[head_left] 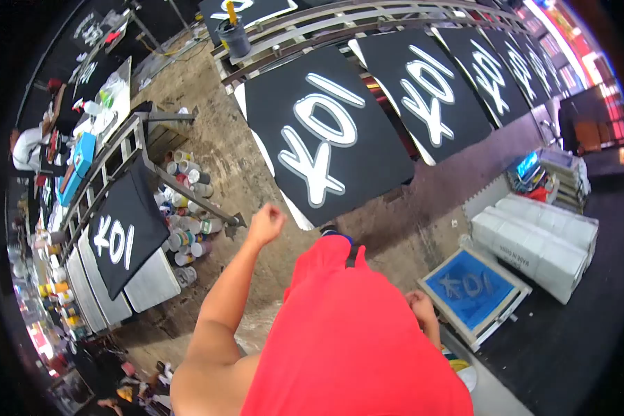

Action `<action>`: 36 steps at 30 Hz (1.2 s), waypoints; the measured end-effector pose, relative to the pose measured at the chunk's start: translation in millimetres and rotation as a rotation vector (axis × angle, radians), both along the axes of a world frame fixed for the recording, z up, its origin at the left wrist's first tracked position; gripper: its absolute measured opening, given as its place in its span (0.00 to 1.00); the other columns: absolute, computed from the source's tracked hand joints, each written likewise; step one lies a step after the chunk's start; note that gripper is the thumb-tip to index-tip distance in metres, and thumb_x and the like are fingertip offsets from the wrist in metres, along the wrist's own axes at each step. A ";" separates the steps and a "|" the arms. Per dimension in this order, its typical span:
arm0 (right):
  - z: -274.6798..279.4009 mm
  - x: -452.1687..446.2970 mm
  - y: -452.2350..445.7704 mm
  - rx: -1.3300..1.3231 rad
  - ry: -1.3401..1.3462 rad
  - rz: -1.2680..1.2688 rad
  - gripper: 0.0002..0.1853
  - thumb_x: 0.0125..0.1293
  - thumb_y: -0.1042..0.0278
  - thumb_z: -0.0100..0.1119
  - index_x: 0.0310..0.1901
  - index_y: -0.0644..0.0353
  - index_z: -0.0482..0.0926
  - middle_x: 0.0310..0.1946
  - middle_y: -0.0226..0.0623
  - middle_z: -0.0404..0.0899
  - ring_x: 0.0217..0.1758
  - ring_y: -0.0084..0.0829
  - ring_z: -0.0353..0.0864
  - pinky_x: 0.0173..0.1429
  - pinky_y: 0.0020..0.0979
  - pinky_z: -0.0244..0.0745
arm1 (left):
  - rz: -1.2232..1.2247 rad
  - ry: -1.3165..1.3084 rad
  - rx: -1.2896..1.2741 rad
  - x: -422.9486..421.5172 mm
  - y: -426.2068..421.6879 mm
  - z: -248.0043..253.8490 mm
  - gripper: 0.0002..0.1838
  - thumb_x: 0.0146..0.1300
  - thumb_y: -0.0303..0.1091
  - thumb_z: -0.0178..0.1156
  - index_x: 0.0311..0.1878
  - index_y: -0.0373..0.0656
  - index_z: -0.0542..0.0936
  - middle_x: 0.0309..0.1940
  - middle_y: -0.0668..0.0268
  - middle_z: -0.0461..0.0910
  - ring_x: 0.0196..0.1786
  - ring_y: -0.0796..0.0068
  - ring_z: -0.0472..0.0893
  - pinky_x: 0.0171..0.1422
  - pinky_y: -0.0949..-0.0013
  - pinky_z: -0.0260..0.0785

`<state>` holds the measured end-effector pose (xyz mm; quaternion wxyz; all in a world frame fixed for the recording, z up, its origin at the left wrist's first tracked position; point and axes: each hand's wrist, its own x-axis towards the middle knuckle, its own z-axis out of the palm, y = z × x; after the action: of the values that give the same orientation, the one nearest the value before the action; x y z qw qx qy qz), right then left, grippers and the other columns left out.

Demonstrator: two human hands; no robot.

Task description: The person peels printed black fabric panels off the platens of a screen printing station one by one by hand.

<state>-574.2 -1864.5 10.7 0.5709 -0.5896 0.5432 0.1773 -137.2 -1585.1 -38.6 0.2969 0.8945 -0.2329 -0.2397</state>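
My left hand (267,224) hangs in front of me with its fingers curled in, and nothing shows in it. It is nearest the lower left edge of a black shirt (389,153) printed with white "KOI" letters, laid flat on a board; a gap separates them. My right hand (419,306) is low at my right side, partly hidden by my red top (353,333). Its visible fingers are curled, and I see nothing held. Beside it lies a screen-printing frame (473,291) with blue mesh and a faint "KOI" design. I cannot tell whether they touch.
More printed black shirts (475,128) line the rack to the right. A dark bucket (234,39) with a yellow handle stands on the rack. Several ink tubs (200,177) crowd the floor at left, near another shirt (135,208). White wrapped boxes (534,243) lie at right.
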 end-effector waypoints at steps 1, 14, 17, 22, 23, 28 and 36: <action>-16.9 9.1 -19.4 0.032 -0.037 -0.087 0.10 0.64 0.81 0.43 0.42 0.64 0.76 0.31 0.37 0.81 0.36 0.28 0.82 0.36 0.30 0.76 | 0.185 0.055 -0.030 14.6 -14.8 5.9 0.22 0.54 0.46 0.69 0.42 0.37 0.79 0.34 0.58 0.84 0.38 0.65 0.84 0.46 0.62 0.75; -131.3 213.0 -180.8 -0.349 -0.148 0.141 0.43 0.52 0.64 0.68 0.70 0.59 0.58 0.66 0.51 0.64 0.65 0.46 0.68 0.63 0.40 0.70 | 0.709 -0.153 -0.099 33.6 -69.5 -17.3 0.10 0.61 0.35 0.62 0.36 0.37 0.79 0.29 0.56 0.83 0.34 0.63 0.83 0.42 0.63 0.74; -119.1 266.3 -196.6 -0.512 -0.123 0.360 0.51 0.46 0.66 0.68 0.73 0.56 0.51 0.68 0.58 0.58 0.72 0.57 0.56 0.74 0.39 0.58 | 0.734 -0.235 -0.129 3.2 -74.8 -17.6 0.09 0.64 0.34 0.58 0.39 0.37 0.78 0.32 0.55 0.82 0.36 0.61 0.83 0.44 0.63 0.73; -97.6 288.8 -237.7 -0.608 -0.281 0.464 0.17 0.51 0.75 0.56 0.44 0.67 0.78 0.36 0.57 0.78 0.41 0.57 0.79 0.45 0.46 0.74 | 0.507 0.364 -0.178 -83.8 -142.4 34.1 0.09 0.66 0.33 0.56 0.40 0.38 0.79 0.32 0.60 0.84 0.34 0.73 0.83 0.40 0.68 0.75; -80.0 284.5 -243.1 -0.602 -0.280 0.465 0.17 0.51 0.75 0.56 0.44 0.67 0.78 0.36 0.57 0.78 0.41 0.57 0.79 0.45 0.46 0.74 | 0.414 0.395 -0.196 -96.6 -157.7 22.3 0.09 0.66 0.33 0.56 0.42 0.38 0.80 0.32 0.60 0.84 0.35 0.74 0.83 0.41 0.69 0.76; 13.3 298.1 -258.5 -0.539 -0.650 0.588 0.09 0.52 0.70 0.59 0.34 0.65 0.74 0.31 0.48 0.76 0.34 0.52 0.77 0.40 0.44 0.73 | 0.275 0.806 -0.337 -107.9 -278.4 40.2 0.17 0.64 0.35 0.62 0.53 0.36 0.77 0.44 0.57 0.82 0.49 0.72 0.81 0.54 0.71 0.73; 38.4 360.6 -265.1 0.284 -0.775 0.856 0.10 0.61 0.71 0.60 0.43 0.66 0.79 0.35 0.42 0.83 0.38 0.30 0.83 0.44 0.30 0.76 | 0.392 0.909 -0.510 -78.5 -351.5 -4.7 0.11 0.66 0.27 0.57 0.51 0.42 0.73 0.49 0.63 0.78 0.51 0.72 0.78 0.55 0.66 0.72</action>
<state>-213.7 -2129.6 49.1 0.6785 -0.6959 -0.0202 0.2344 -215.7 -1936.6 -43.2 0.6138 0.6273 0.0390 -0.4778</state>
